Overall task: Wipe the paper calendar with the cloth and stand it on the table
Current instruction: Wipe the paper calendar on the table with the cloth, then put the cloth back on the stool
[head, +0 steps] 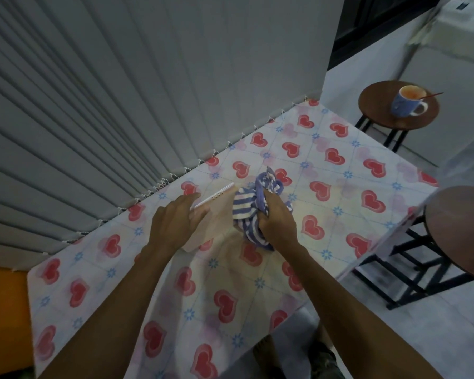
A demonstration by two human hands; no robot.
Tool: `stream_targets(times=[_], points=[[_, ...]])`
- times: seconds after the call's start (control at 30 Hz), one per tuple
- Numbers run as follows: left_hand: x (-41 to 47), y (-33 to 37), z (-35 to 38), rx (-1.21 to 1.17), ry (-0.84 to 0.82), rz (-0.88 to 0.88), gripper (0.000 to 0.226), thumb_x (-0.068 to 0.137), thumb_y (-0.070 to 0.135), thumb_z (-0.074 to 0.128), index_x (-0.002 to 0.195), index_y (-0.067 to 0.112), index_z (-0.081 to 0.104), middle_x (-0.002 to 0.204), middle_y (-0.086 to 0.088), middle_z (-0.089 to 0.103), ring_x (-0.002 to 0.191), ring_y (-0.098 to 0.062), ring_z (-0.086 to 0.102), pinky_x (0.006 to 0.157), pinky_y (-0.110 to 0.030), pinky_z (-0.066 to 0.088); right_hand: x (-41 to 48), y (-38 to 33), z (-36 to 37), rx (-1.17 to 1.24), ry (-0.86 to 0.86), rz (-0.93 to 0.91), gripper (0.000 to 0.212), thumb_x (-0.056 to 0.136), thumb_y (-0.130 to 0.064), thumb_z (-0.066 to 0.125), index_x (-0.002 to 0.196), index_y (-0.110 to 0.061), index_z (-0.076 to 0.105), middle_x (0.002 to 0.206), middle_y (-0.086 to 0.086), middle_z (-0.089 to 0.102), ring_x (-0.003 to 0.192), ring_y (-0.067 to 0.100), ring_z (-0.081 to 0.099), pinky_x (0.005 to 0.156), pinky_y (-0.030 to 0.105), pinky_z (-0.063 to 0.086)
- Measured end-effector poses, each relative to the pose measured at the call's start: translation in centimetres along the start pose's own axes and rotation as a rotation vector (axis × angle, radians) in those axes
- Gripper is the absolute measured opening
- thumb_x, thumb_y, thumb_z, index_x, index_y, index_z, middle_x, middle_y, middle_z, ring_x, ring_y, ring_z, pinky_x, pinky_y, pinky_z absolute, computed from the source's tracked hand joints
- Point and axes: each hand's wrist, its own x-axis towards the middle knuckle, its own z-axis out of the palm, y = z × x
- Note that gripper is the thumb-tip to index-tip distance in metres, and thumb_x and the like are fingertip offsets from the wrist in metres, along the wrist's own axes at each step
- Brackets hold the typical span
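A pale paper calendar (219, 214) with a spiral-bound top edge lies on the table (340, 187), which is covered in a heart-patterned cloth. My left hand (175, 222) rests on the calendar's left side, fingers closed around its edge near the binding. My right hand (277, 222) is shut on a bunched blue-and-white striped cloth (255, 206), which presses against the calendar's right side. Part of the calendar is hidden under the hand and cloth.
Grey vertical blinds (121, 105) run along the table's far edge. A round brown stool (381, 116) at the back right carries a blue mug (407, 101) with a stick in it. Another round stool (460, 231) stands at the right. An orange surface (3, 310) lies at left.
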Motion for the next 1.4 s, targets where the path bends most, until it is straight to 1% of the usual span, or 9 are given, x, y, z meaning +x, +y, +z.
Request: stream_targets(times=[0.17, 0.3, 0.43, 0.5, 0.63, 0.73, 1.0, 1.13, 1.4], points=[[0.3, 0.5, 0.2, 0.028, 0.058, 0.044, 0.052, 0.096, 0.048, 0.063, 0.134, 0.013, 0.063, 0.135, -0.011, 0.066, 0.118, -0.034, 0.064, 0.095, -0.049, 0.046, -0.1, 0.3, -0.2, -0.006, 0.008, 0.026, 0.028, 0.09, 0.006, 0.064, 0.116, 0.017, 0.066, 0.11, 0.031, 0.073, 0.1, 0.048, 0.072, 0.089, 0.059, 0.059], [0.9, 2.4, 0.5, 0.098, 0.139, 0.153, 0.055, 0.098, 0.051, 0.057, 0.139, 0.014, 0.059, 0.151, -0.01, 0.053, 0.14, -0.03, 0.048, 0.113, -0.052, 0.032, -0.1, 0.4, -1.1, 0.012, -0.039, 0.044, 0.029, 0.093, 0.005, 0.06, 0.121, 0.014, 0.064, 0.116, 0.03, 0.071, 0.106, 0.046, 0.07, 0.094, 0.056, 0.058], [2.1, 6.6, 1.3, 0.124, 0.18, 0.327, 0.063, 0.096, 0.057, 0.048, 0.142, 0.014, 0.057, 0.155, -0.011, 0.048, 0.145, -0.03, 0.041, 0.12, -0.054, 0.021, 0.8, 1.3, -4.0, 0.034, -0.109, 0.137, 0.037, 0.097, 0.005, 0.054, 0.134, 0.005, 0.057, 0.131, 0.024, 0.065, 0.122, 0.042, 0.061, 0.106, 0.049, 0.048], [2.9, 9.6, 1.9, 0.11, 0.207, 0.39, 0.063, 0.097, 0.056, 0.051, 0.142, 0.012, 0.057, 0.154, -0.012, 0.049, 0.144, -0.03, 0.042, 0.122, -0.054, 0.016, 1.5, 2.1, -6.5, 0.003, -0.135, 0.199, 0.041, 0.1, -0.002, 0.051, 0.14, -0.005, 0.053, 0.137, 0.018, 0.063, 0.126, 0.037, 0.058, 0.103, 0.043, 0.046], [4.4, 16.8, 3.9, -0.015, 0.268, 0.512, 0.06, 0.095, 0.048, 0.057, 0.14, 0.009, 0.059, 0.15, -0.014, 0.054, 0.14, -0.032, 0.048, 0.118, -0.056, 0.027, 2.5, 4.9, -13.3, -0.113, -0.128, 0.223, 0.053, 0.1, -0.011, 0.054, 0.151, -0.017, 0.042, 0.15, 0.01, 0.054, 0.133, 0.032, 0.052, 0.093, 0.044, 0.052], [5.3, 23.3, 5.9, -0.141, 0.292, 0.628, 0.063, 0.093, 0.045, 0.058, 0.14, 0.003, 0.059, 0.146, -0.016, 0.057, 0.136, -0.033, 0.053, 0.115, -0.056, 0.034, 3.3, 7.8, -19.5, -0.148, -0.075, 0.258, 0.052, 0.098, -0.008, 0.055, 0.148, -0.014, 0.045, 0.148, 0.01, 0.055, 0.133, 0.032, 0.053, 0.099, 0.046, 0.051], [7.1, 45.7, 12.2, -0.304, 0.124, 0.752, 0.07, 0.087, 0.049, 0.072, 0.14, 0.004, 0.059, 0.14, -0.013, 0.063, 0.13, -0.028, 0.06, 0.106, -0.051, 0.044, 2.9, 18.8, -37.3, -0.251, 0.115, 0.494, 0.059, 0.092, -0.003, 0.056, 0.148, -0.02, 0.048, 0.147, 0.008, 0.057, 0.133, 0.027, 0.052, 0.104, 0.039, 0.046], [8.0, 55.5, 16.5, -0.357, -0.107, 0.712, 0.081, 0.087, 0.051, 0.066, 0.155, 0.015, 0.041, 0.155, -0.004, 0.048, 0.141, -0.022, 0.046, 0.115, -0.045, 0.027, 1.1, 25.4, -43.1, -0.321, 0.132, 0.606, 0.053, 0.095, -0.009, 0.055, 0.147, -0.019, 0.049, 0.144, 0.01, 0.059, 0.128, 0.028, 0.057, 0.105, 0.038, 0.047], [8.5, 63.7, 26.4, -0.278, -0.414, 0.651, 0.084, 0.092, 0.06, 0.049, 0.161, 0.02, 0.02, 0.164, -0.003, 0.033, 0.149, -0.023, 0.033, 0.12, -0.053, 0.018, -1.8, 36.6, -45.6, -0.344, -0.058, 0.785, 0.052, 0.099, -0.013, 0.053, 0.15, -0.019, 0.045, 0.148, 0.009, 0.056, 0.132, 0.029, 0.055, 0.108, 0.04, 0.047]])
